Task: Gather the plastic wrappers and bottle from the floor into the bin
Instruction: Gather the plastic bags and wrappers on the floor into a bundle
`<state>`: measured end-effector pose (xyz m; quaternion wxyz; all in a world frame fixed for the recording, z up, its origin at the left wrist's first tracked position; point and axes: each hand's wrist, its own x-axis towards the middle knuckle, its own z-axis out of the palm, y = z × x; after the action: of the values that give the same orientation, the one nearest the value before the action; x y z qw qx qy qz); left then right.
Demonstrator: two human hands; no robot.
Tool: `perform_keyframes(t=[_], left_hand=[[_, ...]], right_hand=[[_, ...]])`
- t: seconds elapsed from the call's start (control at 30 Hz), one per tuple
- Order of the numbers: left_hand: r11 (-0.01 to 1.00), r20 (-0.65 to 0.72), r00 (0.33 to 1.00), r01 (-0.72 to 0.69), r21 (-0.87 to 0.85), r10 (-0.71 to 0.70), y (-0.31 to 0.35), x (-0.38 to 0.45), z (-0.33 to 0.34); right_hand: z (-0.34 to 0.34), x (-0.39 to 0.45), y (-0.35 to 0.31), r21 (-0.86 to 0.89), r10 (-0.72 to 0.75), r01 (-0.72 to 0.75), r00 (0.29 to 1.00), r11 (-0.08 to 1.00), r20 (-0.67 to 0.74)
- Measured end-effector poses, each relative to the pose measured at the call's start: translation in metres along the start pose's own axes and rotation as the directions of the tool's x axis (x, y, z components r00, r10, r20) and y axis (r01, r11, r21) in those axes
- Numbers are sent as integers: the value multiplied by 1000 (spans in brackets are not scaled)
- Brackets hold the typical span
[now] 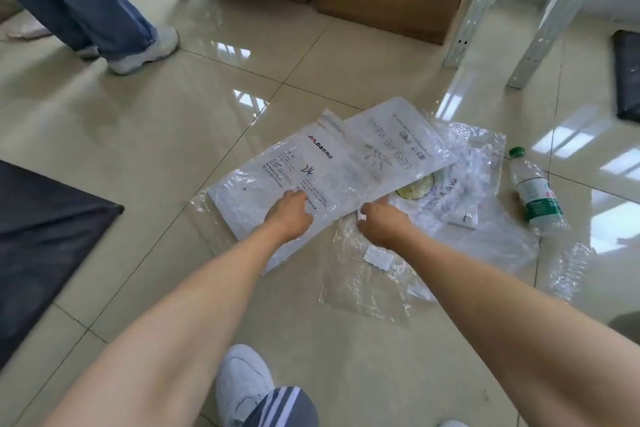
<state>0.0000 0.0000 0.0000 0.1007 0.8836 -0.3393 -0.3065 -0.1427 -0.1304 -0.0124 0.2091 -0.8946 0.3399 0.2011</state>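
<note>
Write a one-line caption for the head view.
Both hands, left and right, reach onto overlapping plastic wrappers on tiled floor; bottle lies alongside.

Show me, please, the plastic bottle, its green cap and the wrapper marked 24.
plastic bottle (539,198): head view, on its label.
green cap (517,151): head view, cap top.
wrapper marked 24 (277,166): head view, printed face.

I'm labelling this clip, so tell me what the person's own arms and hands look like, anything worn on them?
Both forearms are bare as far as the view shows: no sleeves, gloves, watch or bracelet. The left hand and right hand show no visible rings, though the fingers are partly hidden by plastic.
</note>
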Motion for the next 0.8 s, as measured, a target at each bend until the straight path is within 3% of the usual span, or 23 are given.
perform_keyframes(t=[0.17,0.3,0.43,0.63,0.8], left_hand=[[986,-72,995,60,-159,-72,-19,22,13],[976,-145,981,100,-194,-130,-47,28,17],[979,-191,974,89,-181,-124,-69,31,9],[957,-296,953,-28,-290,-62,-72,23,-8],[896,-531,846,-191,-401,-57,-66,4,-25]], right_hand=[[26,28,-31,-180,-199,181,976,967,-91],[57,54,-60,-400,-366,334,930,854,-5],[76,71,-74,-500,-371,367,924,785,96],[77,82,-74,-468,-481,428,877,773,8],[37,101,-86,-383,-466,379,869,843,-166]])
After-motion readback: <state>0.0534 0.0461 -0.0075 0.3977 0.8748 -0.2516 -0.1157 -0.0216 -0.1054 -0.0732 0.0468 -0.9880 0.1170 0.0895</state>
